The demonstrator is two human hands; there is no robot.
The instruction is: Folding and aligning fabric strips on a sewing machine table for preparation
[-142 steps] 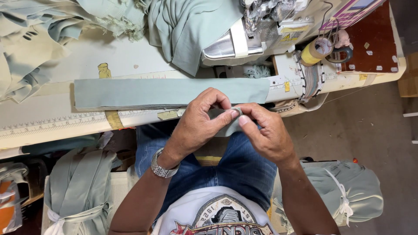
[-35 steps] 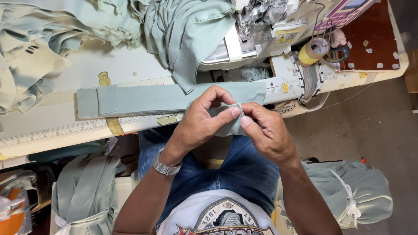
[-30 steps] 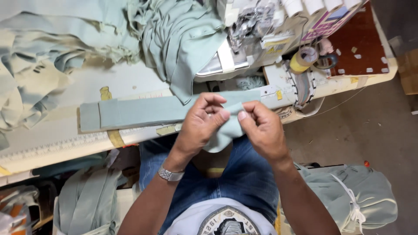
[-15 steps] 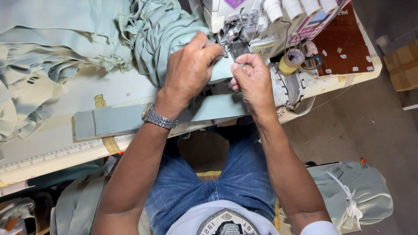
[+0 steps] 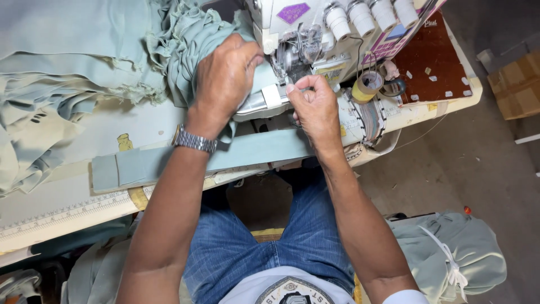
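From the head camera, the sewing machine (image 5: 315,39) stands at the far edge of the surface (image 5: 84,146) and serves as the fixed mark here. The left hand (image 5: 225,76) lies just left of the machine's needle area, palm down, fingers curled over the pale green cloth (image 5: 185,45) heaped there; whether its grip closes on the cloth cannot be told. The right hand (image 5: 315,104) sits just in front of the needle area, thumb and forefinger pinched together on a small bit of material at the presser foot. A long green fabric strip (image 5: 247,152) runs leftward from below the machine, along the near edge of the surface, passing under both wrists. A wristwatch (image 5: 194,141) shows on the left wrist. Right of the machine lies a tape roll (image 5: 368,87). Thread cones (image 5: 371,14) stand on top of the machine.
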